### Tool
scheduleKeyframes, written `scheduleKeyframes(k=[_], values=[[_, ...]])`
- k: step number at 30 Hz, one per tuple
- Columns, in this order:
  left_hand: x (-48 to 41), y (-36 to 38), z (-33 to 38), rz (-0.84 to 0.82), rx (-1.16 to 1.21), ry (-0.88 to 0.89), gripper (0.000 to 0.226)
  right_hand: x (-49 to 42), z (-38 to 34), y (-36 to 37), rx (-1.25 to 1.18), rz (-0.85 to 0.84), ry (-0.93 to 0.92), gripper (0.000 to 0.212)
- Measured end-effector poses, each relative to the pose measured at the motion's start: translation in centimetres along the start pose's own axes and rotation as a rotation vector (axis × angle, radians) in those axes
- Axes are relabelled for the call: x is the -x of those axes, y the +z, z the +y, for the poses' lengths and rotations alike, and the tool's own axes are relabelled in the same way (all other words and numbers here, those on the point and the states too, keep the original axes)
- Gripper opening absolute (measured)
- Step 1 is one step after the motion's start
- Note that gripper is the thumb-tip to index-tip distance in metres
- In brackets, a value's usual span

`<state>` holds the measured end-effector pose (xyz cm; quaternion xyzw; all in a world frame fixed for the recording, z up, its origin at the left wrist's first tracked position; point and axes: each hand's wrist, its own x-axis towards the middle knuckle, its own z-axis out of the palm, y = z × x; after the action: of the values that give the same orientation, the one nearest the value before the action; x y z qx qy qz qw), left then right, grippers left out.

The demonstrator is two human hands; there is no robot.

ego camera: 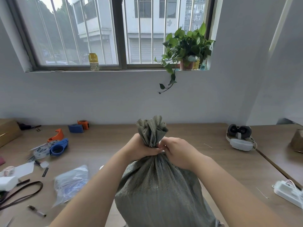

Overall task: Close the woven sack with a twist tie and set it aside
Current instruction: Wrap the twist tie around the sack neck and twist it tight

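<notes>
The grey woven sack [157,190] stands upright at lower centre of the frame on the wooden table [205,133], its mouth gathered into a bunched neck. The left hand [139,146] is clenched around that neck from the left. The right hand [177,153] presses against the neck from the right, fingertips [161,145] pinched together there; a twist tie cannot be made out.

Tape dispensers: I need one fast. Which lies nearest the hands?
The blue tape dispenser at the table's left, beside the left hand; the others sit farther back toward the wall.
</notes>
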<state>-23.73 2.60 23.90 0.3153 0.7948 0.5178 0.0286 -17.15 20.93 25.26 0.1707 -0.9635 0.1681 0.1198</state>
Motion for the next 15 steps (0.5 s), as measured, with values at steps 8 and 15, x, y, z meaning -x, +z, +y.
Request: scheduleKeyframes(k=[8,15], values=[[0.25,-0.08,0.32,-0.064,-0.038,-0.024,0.012,-0.13,-0.02,-0.54,0.181,-0.066,-0.109,0.024],[0.30,0.17,-0.01,-0.057,-0.025,-0.031,0.013,-0.18,0.45,0.16,0.152,-0.010,-0.097,0.036]])
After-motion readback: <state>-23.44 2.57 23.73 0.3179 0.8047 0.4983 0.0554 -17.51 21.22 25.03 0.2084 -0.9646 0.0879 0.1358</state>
